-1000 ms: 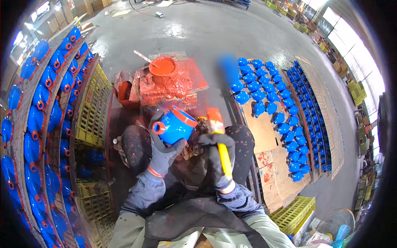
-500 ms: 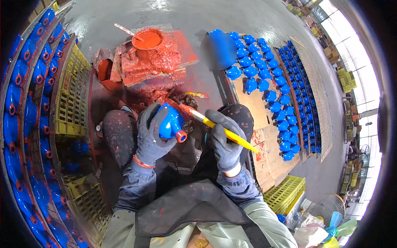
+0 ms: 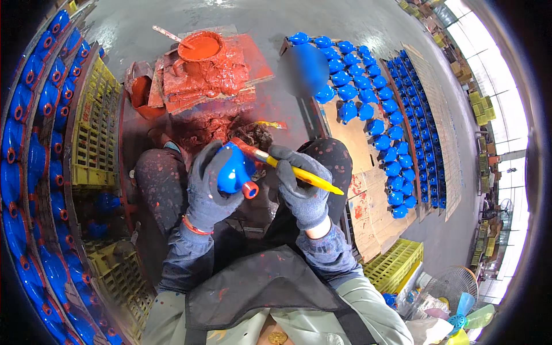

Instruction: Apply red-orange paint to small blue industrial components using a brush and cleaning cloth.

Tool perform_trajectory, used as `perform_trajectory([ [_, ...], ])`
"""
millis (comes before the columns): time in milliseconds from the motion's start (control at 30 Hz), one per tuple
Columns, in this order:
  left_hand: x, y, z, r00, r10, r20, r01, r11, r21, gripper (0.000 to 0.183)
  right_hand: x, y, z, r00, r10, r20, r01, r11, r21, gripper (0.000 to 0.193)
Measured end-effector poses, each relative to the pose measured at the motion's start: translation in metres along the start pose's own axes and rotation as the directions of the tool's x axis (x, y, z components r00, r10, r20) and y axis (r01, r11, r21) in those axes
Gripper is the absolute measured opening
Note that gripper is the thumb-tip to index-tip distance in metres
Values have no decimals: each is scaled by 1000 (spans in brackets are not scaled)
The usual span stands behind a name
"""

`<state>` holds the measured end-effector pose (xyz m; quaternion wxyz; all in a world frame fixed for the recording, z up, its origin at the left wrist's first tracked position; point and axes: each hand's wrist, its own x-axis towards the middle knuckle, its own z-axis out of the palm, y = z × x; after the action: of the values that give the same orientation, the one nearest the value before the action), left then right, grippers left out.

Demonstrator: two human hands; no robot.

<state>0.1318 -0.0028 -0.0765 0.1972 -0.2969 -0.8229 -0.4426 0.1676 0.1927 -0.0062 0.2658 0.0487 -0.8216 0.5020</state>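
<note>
My left hand (image 3: 208,187), in a grey glove, is wrapped round a glossy blue casting (image 3: 232,171) with a short pipe stub whose end is red. In my gloved right hand (image 3: 303,187) is a paintbrush (image 3: 310,177) with a yellow handle, gripped between thumb and fingers. Its red-coated bristles reach the casting's far upper edge, which is red too. Beyond my knees, a pot of red paint (image 3: 201,47) with a stick leaning in it stands on a paint-caked stack of boards (image 3: 259,57).
Blue castings (image 3: 376,127) stand in rows on a cardboard-covered board (image 3: 368,224) to the right. Racks of red-ended blue castings (image 3: 35,158) and yellow crates (image 3: 95,123) line the left. Near right are another yellow crate (image 3: 397,267) and a fan (image 3: 457,287). A red-stained bucket (image 3: 144,95) sits beside the boards.
The brush has shifted left along the casting's far rim, with my right hand moving left and its grip turning. The casting stays in my left hand, turned slightly.
</note>
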Motion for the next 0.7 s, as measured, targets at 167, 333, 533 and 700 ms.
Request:
perform_trajectory([
  [167, -5, -1, 8, 976, -210, -52, 193, 954, -230, 89, -20, 9, -4, 995, 93, 30, -92, 995, -26, 15],
  [333, -6, -9, 15, 892, -451, 28, 410, 782, -470, 86, -33, 31, 2, 997, -27, -72, 31, 998, 55, 16],
  [533, -13, -16, 17, 707, -647, 286, 608, 349, -713, 73, -35, 36, -4, 995, 82, -48, -77, 993, 89, 14],
  [700, -15, -27, 27, 621, -692, 368, 642, 181, -745, 67, -30, 35, 6, 986, 132, -102, -111, 976, 185, 16],
])
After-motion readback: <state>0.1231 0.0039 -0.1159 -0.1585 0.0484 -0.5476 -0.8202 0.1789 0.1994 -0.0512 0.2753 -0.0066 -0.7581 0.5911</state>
